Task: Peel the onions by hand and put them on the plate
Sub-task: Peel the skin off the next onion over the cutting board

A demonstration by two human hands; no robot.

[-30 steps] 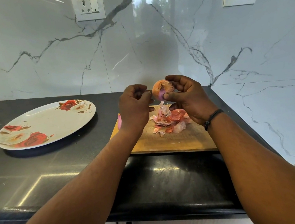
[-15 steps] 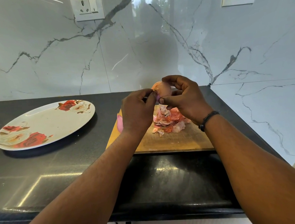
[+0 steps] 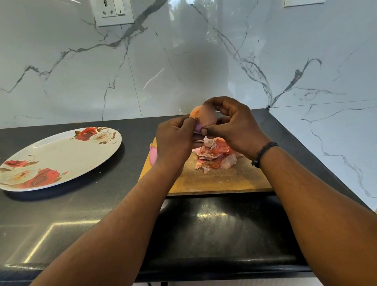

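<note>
While both hands work above the wooden cutting board [image 3: 217,181], a round onion [image 3: 203,116] sits between them, its papery orange-brown skin partly lifted to show smooth purple flesh low on its left side. The right hand [image 3: 235,125] curls around the onion from behind and the right, thumb pressed against its lower front. The left hand [image 3: 174,142] is bunched, its fingertips pinching at the skin on the onion's left edge. A dark cord band [image 3: 263,152] circles the right wrist.

Below the hands, a loose heap of onion peels [image 3: 214,155] lies on the board: thin, crinkled flakes in pink, red and pale cream. A smooth pink piece [image 3: 153,154] shows at the board's left edge, mostly hidden by the left wrist.

Well to the left rests an oval plate [image 3: 66,154], glossy cream with printed red and white roses, holding nothing.

Board and plate sit on a polished black stone worktop [image 3: 73,214] with a rounded front edge that mirrors light. Behind and to the right rise glossy white marble-look wall panels [image 3: 57,75] with grey veins, carrying two white socket plates [image 3: 111,7].
</note>
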